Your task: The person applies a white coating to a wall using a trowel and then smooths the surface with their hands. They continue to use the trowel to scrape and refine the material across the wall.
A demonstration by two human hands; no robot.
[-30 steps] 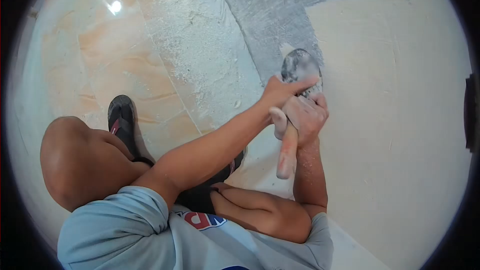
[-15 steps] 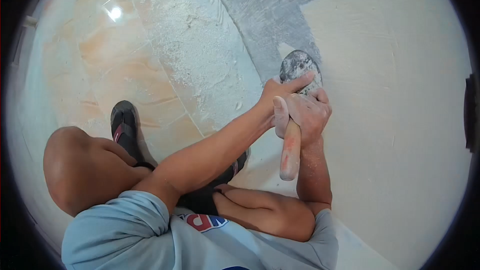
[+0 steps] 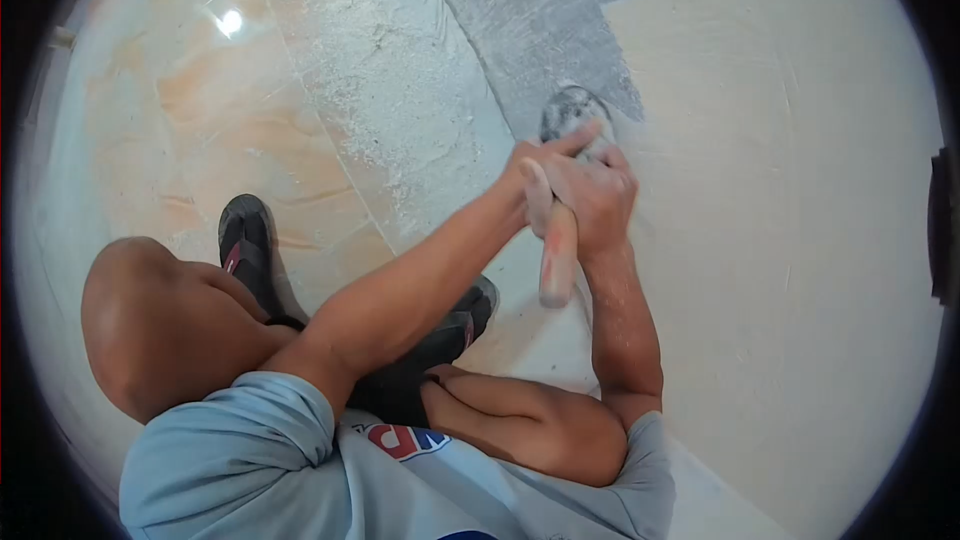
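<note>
A trowel with a wooden handle (image 3: 558, 270) and a rounded dark blade (image 3: 566, 110), smeared with pale plaster, lies against the wall near its bottom edge. My right hand (image 3: 598, 198) is closed around the tool where handle meets blade, its skin dusted white. My left hand (image 3: 548, 154) reaches across beside it, with a finger laid on the back of the blade; its other fingers are partly hidden. Under and around the blade, the grey bare wall (image 3: 540, 25) meets a smooth cream plaster coat (image 3: 760, 200).
White powder and crumbs (image 3: 370, 70) cover a strip of floor along the wall. Glossy orange-and-cream tiles (image 3: 210, 120) extend to the left. My dark shoes (image 3: 246, 235) stand on the floor, knees bent. A dark object (image 3: 940, 228) shows at the far right edge.
Both hands and the trowel have shifted left and a little upward, toward the wall's bottom edge. The blade now covers the small cream patch at the grey corner. Both hands keep their grip.
</note>
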